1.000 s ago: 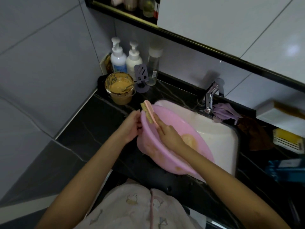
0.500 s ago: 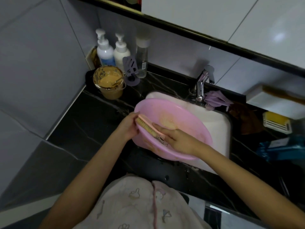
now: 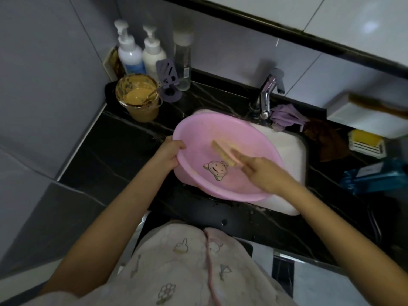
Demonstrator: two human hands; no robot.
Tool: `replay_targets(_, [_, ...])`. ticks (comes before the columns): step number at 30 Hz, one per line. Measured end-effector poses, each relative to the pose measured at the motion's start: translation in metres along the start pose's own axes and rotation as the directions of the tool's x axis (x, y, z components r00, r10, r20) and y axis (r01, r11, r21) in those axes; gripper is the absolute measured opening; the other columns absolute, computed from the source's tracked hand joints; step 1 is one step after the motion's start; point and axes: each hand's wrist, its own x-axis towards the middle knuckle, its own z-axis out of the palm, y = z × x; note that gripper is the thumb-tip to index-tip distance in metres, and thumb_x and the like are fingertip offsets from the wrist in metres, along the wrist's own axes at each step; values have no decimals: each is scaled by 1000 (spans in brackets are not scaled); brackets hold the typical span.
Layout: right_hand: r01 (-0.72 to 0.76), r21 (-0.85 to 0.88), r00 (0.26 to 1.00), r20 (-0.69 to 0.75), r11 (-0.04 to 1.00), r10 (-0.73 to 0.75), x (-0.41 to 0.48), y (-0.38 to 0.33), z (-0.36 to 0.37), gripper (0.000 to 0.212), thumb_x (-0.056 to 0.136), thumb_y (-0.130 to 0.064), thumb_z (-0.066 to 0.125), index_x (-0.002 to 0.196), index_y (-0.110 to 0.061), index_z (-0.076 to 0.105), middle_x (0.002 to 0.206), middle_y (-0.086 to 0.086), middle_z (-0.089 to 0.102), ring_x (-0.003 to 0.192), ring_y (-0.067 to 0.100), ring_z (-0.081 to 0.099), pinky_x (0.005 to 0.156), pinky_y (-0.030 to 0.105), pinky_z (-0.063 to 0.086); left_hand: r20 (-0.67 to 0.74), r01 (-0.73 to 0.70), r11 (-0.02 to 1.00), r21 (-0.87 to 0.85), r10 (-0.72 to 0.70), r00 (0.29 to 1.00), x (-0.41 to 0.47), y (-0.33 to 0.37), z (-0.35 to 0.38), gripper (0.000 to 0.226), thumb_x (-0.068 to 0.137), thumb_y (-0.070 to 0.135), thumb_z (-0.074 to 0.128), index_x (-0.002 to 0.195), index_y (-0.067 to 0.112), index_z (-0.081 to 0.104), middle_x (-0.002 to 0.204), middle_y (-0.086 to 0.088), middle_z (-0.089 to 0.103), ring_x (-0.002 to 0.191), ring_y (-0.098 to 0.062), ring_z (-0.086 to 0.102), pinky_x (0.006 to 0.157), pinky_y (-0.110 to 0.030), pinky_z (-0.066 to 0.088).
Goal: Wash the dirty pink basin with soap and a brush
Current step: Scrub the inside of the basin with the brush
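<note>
Pink basin [image 3: 220, 127] w/ cartoon-animal print; tan-bristled brush [image 3: 221, 152]; blk counter [image 3: 123, 151] w/ pale veins; white sink [image 3: 289, 151].

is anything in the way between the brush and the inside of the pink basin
Nothing visible does. The right hand holds the brush inside the open basin, over its bare pink floor; the left hand grips the rim.
</note>
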Motion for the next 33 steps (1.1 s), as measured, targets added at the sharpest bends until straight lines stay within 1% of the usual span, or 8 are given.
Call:
replay_targets(5, [0, 262, 999, 36, 965, -10, -16, -42, 0, 49, 101, -31, 31, 148, -40, 20, 144, -4, 44, 119, 23, 54, 96, 28, 40, -29, -30, 1000, 4, 30, 999, -3, 0, 5, 44, 81, -11, 39, 123, -2, 49, 107, -18, 58, 86, -25, 57, 60, -31, 49])
replay_targets(9, [103, 91, 995, -12, 991, -102, -30, -72, 25, 53, 100, -25, 35, 148, -39, 19, 107, 12, 64, 76, 17, 48, 67, 28, 37, -83, -5, 1000, 14, 6, 997, 3, -1, 1, 51, 78, -12, 37, 126, -3, 51, 109, -24, 59, 89, -31, 58, 64, -32, 50])
replay_targets(12, [-73, 13, 991, 115, 997, 71, -53, -33, 23, 52, 100, -27, 34, 148, -41, 21, 81, 3, 61, 72, 15, 53, 72, 30, 45, -111, 8, 998, 67, -1, 994, 7, -5, -6, 56, 73, -8, 40, 127, 1, 49, 121, -25, 55, 101, -35, 55, 73, -38, 51])
replay_targets(17, [-116, 238, 993, 41, 964, 109, -44, -55, 34, 53, 99, -21, 34, 149, -34, 22, 139, 12, 50, 117, 27, 54, 98, 32, 43, -104, -68, 992, 106, 80, 991, -9, 3, 14, 45, 77, -12, 38, 119, -3, 50, 94, -12, 55, 84, -25, 54, 57, -26, 45])
replay_targets(21, [-11, 263, 1000, -14, 965, 15, -58, -75, 36, 51, 99, -24, 34, 147, -38, 23, 124, 15, 61, 96, 26, 61, 89, 36, 49, -162, -65, 991, 115, 84, 983, -8, -3, 7, 48, 78, -13, 37, 124, -3, 49, 102, -16, 53, 93, -28, 53, 67, -29, 47])
replay_targets(25, [-197, 171, 975, 138, 965, 174, -81, -42, 17, 49, 100, -29, 34, 147, -41, 23, 138, 6, 52, 115, 22, 55, 92, 26, 41, -183, -60, 993, 97, 77, 980, -6, -5, 5, 50, 76, -12, 38, 124, -1, 47, 109, -18, 54, 97, -29, 54, 76, -35, 47])
replay_targets(27, [-128, 202, 989, 105, 971, 108, -64, -63, 19, 51, 99, -24, 35, 148, -35, 25, 142, 8, 47, 123, 26, 49, 101, 30, 39, -193, -81, 993, 83, 95, 976, -7, -6, 8, 51, 76, -12, 38, 125, -3, 46, 113, -20, 55, 94, -28, 54, 73, -33, 47])
replay_targets(33, [-135, 101, 987, 98, 986, 125, -78, -61, 27, 53, 99, -23, 35, 149, -33, 20, 127, 17, 57, 106, 29, 57, 91, 36, 46, -196, -61, 992, 112, 82, 977, -7, -7, 3, 53, 77, -11, 38, 128, -2, 45, 110, -16, 54, 96, -27, 54, 78, -33, 48])
